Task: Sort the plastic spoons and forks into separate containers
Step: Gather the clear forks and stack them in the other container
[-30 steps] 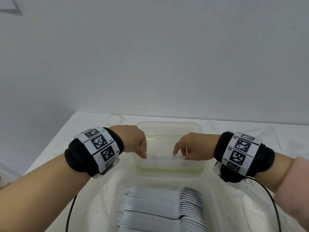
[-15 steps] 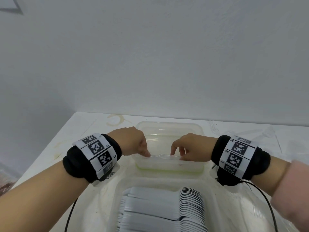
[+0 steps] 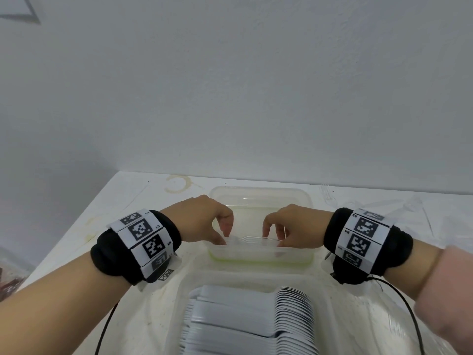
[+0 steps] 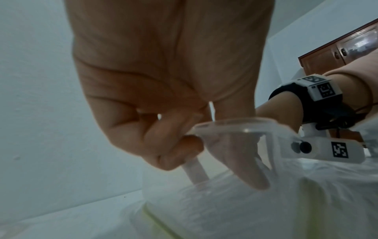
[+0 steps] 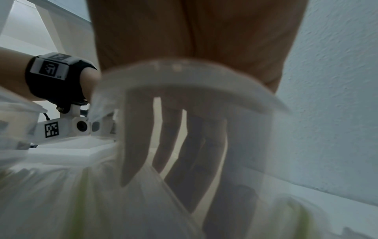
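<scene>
A clear plastic container [image 3: 261, 192] stands at the back of the white table. Inside it, near its front wall, a small bundle of clear plastic cutlery [image 3: 249, 240] lies crosswise. My left hand [image 3: 225, 234] pinches its left end and my right hand [image 3: 273, 238] pinches its right end. In the left wrist view my left hand [image 4: 184, 145] curls round a translucent handle [image 4: 195, 171] beside the container rim [image 4: 235, 126]. In the right wrist view my right hand [image 5: 159, 161] shows blurred through the container wall [image 5: 184, 77]. Whether the bundle is spoons or forks is unclear.
A larger clear tray [image 3: 230, 280] in front holds stacked white spoons [image 3: 294, 311] with more white cutlery to their left. Loose clear cutlery [image 3: 330, 196] lies on the table at the back right. A grey wall stands close behind; the table's left edge runs diagonally.
Both hands have sunk slightly lower into the back container with the clear bundle still held between them.
</scene>
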The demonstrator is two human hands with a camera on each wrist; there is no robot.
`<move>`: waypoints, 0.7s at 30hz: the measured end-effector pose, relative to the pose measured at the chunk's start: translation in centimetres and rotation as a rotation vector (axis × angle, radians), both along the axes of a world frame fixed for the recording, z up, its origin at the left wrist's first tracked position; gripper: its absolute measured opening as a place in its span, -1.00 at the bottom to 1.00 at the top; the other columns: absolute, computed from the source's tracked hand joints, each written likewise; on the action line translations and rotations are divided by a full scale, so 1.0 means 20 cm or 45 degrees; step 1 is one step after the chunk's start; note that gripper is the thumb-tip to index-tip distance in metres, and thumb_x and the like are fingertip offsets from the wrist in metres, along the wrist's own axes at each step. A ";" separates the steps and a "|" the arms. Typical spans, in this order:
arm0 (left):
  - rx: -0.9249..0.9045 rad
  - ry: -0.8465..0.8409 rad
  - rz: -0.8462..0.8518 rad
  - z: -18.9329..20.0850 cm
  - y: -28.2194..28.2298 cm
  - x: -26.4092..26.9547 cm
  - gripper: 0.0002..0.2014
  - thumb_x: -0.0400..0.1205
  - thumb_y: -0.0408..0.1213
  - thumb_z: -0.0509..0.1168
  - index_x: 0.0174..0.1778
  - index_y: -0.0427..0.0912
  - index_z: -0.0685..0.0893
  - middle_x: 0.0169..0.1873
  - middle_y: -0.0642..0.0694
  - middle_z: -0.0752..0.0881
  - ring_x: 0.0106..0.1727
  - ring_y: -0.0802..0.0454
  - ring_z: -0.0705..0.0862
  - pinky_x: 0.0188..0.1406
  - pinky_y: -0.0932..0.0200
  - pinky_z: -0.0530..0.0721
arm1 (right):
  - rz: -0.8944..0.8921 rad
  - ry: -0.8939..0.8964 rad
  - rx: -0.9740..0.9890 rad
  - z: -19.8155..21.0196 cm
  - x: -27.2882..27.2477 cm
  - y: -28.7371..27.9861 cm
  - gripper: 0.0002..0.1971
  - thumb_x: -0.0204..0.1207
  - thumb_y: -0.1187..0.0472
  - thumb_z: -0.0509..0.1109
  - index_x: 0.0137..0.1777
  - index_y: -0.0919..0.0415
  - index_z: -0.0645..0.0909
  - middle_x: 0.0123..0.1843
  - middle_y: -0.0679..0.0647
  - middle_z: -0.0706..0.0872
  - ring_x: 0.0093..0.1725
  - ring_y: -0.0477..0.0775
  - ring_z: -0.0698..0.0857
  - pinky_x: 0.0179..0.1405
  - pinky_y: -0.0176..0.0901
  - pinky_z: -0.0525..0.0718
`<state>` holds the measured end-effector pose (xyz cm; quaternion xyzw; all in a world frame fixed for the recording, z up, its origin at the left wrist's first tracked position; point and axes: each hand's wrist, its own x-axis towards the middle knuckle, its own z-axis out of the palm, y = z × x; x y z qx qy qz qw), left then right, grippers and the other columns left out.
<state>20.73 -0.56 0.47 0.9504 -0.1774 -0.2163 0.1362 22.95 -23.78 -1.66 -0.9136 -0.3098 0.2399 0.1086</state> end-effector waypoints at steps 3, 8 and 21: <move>-0.007 0.004 0.031 0.00 0.00 0.00 -0.92 0.52 -0.08 0.50 -0.19 0.09 0.73 -0.36 0.42 0.62 -0.46 0.41 0.54 -0.41 0.36 0.36 | -0.020 -0.003 0.001 0.00 0.00 0.00 -0.72 0.55 0.15 0.42 0.25 0.02 0.60 -0.11 -0.09 0.60 -0.27 -0.27 0.48 -0.16 -0.33 0.50; -0.025 0.055 0.083 0.00 0.01 0.02 -0.94 0.52 -0.02 0.49 -0.23 0.17 0.75 -0.22 0.32 0.60 -0.31 0.32 0.53 -0.29 0.32 0.42 | -0.055 0.040 0.033 0.00 0.01 0.00 -0.74 0.56 0.13 0.42 0.24 0.03 0.61 -0.11 -0.09 0.62 -0.30 -0.26 0.51 -0.30 -0.48 0.48; -0.069 0.056 0.062 -0.01 0.02 0.01 -0.81 0.51 -0.06 0.51 0.02 0.12 0.76 -0.03 0.29 0.74 -0.26 0.46 0.58 -0.33 0.48 0.40 | -0.133 0.179 0.132 0.02 0.02 0.01 -0.80 0.50 0.10 0.50 0.10 0.06 0.67 -0.17 -0.06 0.64 -0.57 -0.31 0.55 -0.25 -0.15 0.70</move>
